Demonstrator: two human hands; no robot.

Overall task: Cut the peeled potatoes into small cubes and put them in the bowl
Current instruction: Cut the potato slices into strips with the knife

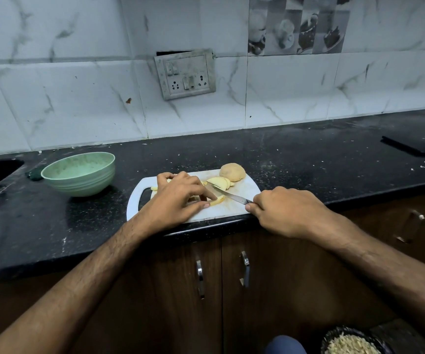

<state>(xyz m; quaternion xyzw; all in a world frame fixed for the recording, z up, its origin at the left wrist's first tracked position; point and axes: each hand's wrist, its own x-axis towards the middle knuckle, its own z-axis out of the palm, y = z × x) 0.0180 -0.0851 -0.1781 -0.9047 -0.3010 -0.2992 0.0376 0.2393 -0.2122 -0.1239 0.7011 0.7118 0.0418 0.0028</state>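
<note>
- We see a white cutting board [242,200] lying at the front edge of the black counter [308,154], its handle slot toward the left
- Our left hand [178,200] rests on the board over a potato piece [219,200], fingers bent down, the forefinger and thumb pinching the piece against the board
- Our right hand [285,210] is at the board's front right corner, fingers curled round the handle of a knife [229,195]; the handle itself is hidden inside the fist
- The blade runs up and left from that hand across the board, its tip lying against a small stack of potato slices [219,183] near the board's far edge
- A whole peeled potato [232,171] sits at the board's far right corner, just beside the slices
- More pale potato bits [154,188] peek out by the left hand at the board's far left; we cannot tell how many
- A green bowl [78,173] stands on the counter left of the board, apart from it; we see no potato inside
- A dark flat object [413,146] lies toward the counter's far right edge
- A switch and socket plate [185,74] hangs on the marble-tiled wall behind
</note>
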